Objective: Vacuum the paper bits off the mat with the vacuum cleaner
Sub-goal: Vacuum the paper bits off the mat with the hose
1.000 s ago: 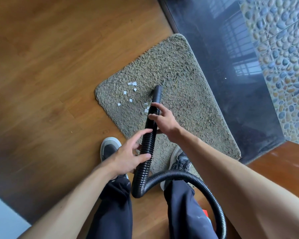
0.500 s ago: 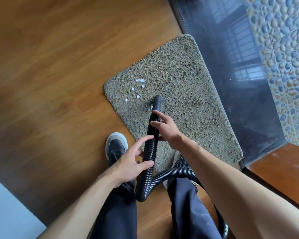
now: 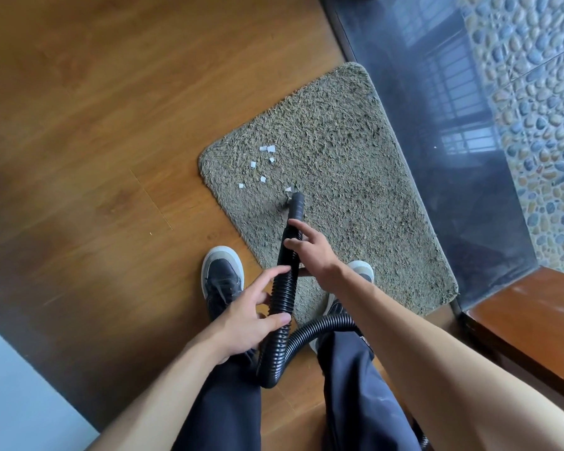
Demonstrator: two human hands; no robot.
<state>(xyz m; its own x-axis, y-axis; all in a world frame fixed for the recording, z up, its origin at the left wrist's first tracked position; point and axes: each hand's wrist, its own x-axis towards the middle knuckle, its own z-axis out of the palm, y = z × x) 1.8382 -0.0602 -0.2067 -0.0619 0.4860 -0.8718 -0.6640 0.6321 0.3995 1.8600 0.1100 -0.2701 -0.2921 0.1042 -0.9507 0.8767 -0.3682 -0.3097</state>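
With both my left hand (image 3: 254,315) and right hand (image 3: 310,247) loosely wrapped round the hose (image 3: 282,294), I've drawn its nozzle (image 3: 297,203) back onto the nearest paper bits (image 3: 262,164) at mid-frame, so the lower scraps on the mat (image 3: 355,190) are gone.

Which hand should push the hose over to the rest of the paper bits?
Probably the right hand: it grips the hose nearest the nozzle, beside the paper bits. The left hand holds farther back.

Mat (image 3: 355,177) open beyond hose tip (image 3: 297,203); glass panel (image 3: 453,157) bounds right.
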